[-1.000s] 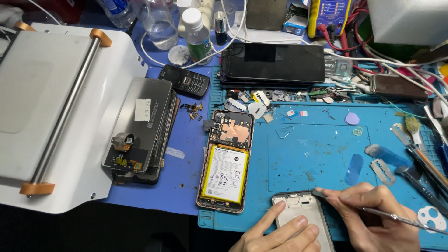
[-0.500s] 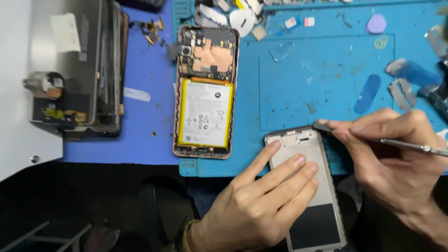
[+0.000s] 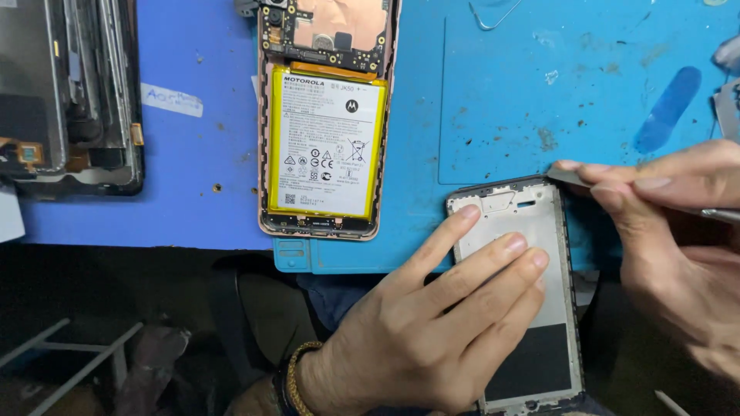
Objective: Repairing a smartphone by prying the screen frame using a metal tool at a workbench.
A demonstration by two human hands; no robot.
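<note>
Phone frame (image 3: 532,254) nearer in view than before, long axis toward person; left hand (image 3: 432,331) flat, fingers spread; right hand (image 3: 678,231) pinching metal tool (image 3: 574,177) at top corner.

You've got an opened phone (image 3: 324,115) lying face down on the blue mat (image 3: 539,92), its white-labelled battery (image 3: 326,146) exposed below the circuit board (image 3: 327,31). Left of it, well apart, a stack of dark phone screens (image 3: 69,92) sits near a small white label strip (image 3: 171,100). A blue plastic pry tool (image 3: 669,108) lies at the mat's right side.
</note>
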